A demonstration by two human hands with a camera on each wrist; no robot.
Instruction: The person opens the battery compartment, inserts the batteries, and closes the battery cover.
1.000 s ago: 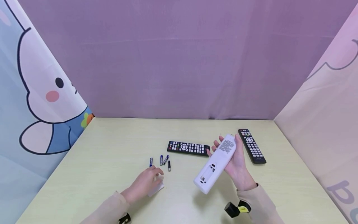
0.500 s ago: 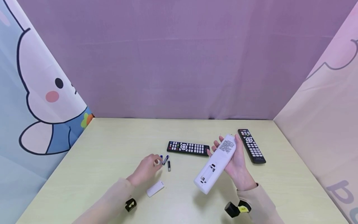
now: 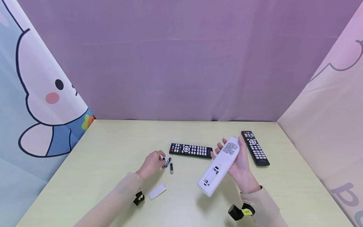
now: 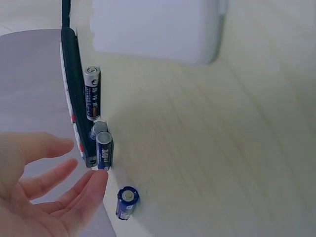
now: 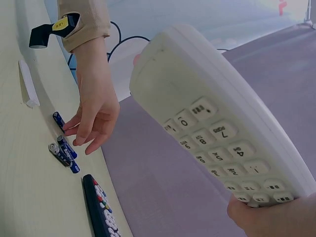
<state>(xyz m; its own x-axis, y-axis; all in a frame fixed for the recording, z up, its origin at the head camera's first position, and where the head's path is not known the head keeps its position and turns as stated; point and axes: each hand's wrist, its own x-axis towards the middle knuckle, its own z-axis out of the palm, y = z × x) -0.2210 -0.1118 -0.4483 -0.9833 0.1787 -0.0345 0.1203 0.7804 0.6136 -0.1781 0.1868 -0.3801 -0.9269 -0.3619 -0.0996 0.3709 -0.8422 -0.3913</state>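
Note:
My right hand (image 3: 242, 175) holds a white remote control (image 3: 219, 162), back side up in the head view, its battery compartment uncovered with no batteries inside. Its keypad side shows in the right wrist view. My left hand (image 3: 151, 164) hovers at several small blue-and-silver batteries (image 3: 168, 162), its fingers loosely bent. In the left wrist view, the fingertips (image 4: 101, 180) come right up to one battery (image 4: 103, 148), with nothing between thumb and fingers. Another battery (image 4: 127, 202) lies apart from the rest. The white battery cover (image 3: 157, 191) lies flat on the table nearer the body.
A black remote control (image 3: 190, 150) lies crosswise behind the batteries. A second black remote (image 3: 255, 148) lies slanted at the right, beyond the right hand. The pale table (image 3: 127, 135) ends at a purple cloth wall (image 3: 181, 63), with printed cloths at both sides.
My left hand has left the white battery cover on the table and moved forward and slightly right to the batteries. The right hand and white remote stay nearly still.

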